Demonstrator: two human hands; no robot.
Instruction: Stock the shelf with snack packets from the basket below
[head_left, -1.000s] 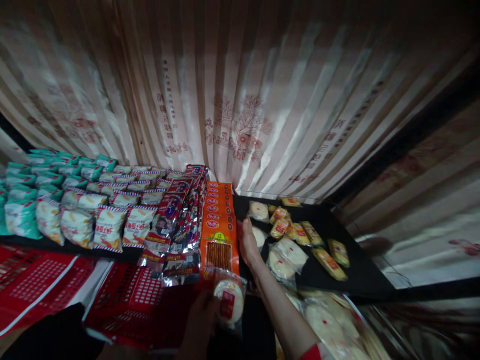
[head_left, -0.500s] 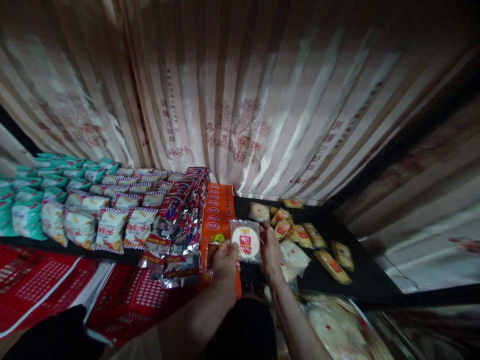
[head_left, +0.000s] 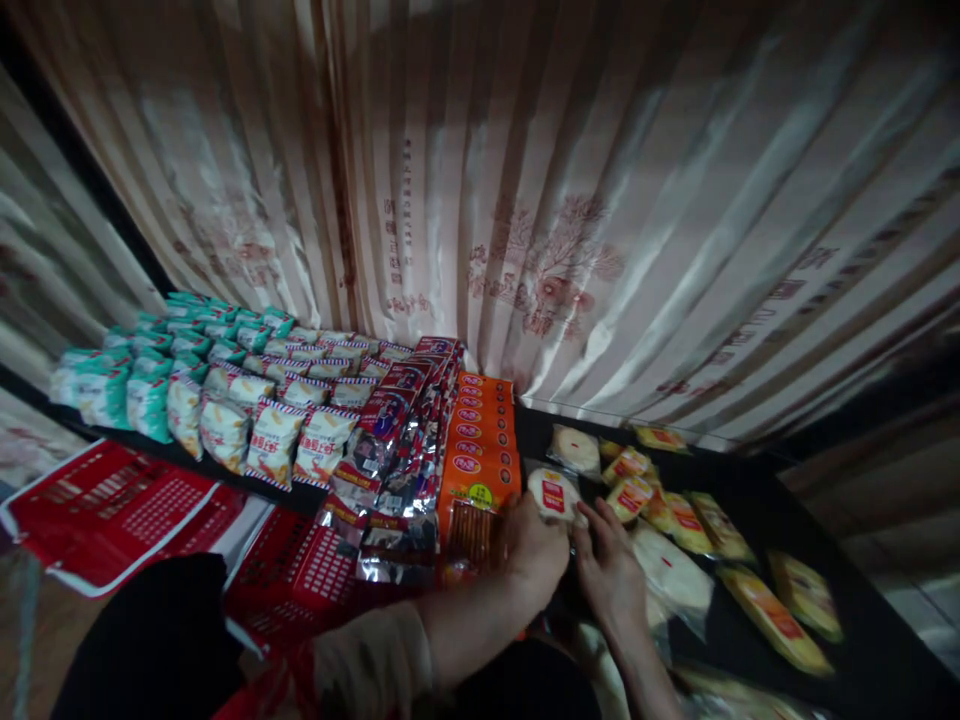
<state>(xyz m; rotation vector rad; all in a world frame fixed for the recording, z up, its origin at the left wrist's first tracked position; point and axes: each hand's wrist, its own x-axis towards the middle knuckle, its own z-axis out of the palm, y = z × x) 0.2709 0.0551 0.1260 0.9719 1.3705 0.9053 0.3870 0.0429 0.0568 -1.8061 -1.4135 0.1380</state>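
A clear packet with a round white flat cake (head_left: 553, 493) and a red label lies face up between my two hands, low over the black table. My left hand (head_left: 534, 548) is closed on its near left edge. The fingers of my right hand (head_left: 611, 562) pinch its near right corner, partly hidden and blurred. Behind it rests another round white cake packet (head_left: 576, 449). Right of my hands are more white cake packets (head_left: 673, 578) and several yellow snack packets (head_left: 630, 496). Just left, orange snack packs (head_left: 480, 432) lie overlapped in a column.
Dark red foil packs (head_left: 405, 450) and rows of white snack bags (head_left: 274, 440) and teal bags (head_left: 150, 400) fill the left side of the black table (head_left: 757, 500). Red bags (head_left: 127, 515) hang or lie at the front. A pleated curtain (head_left: 450, 200) stands behind.
Both hands have lowered the cake packet toward the table beside the orange packs. My right hand has shifted to its near corner. The view has turned left.
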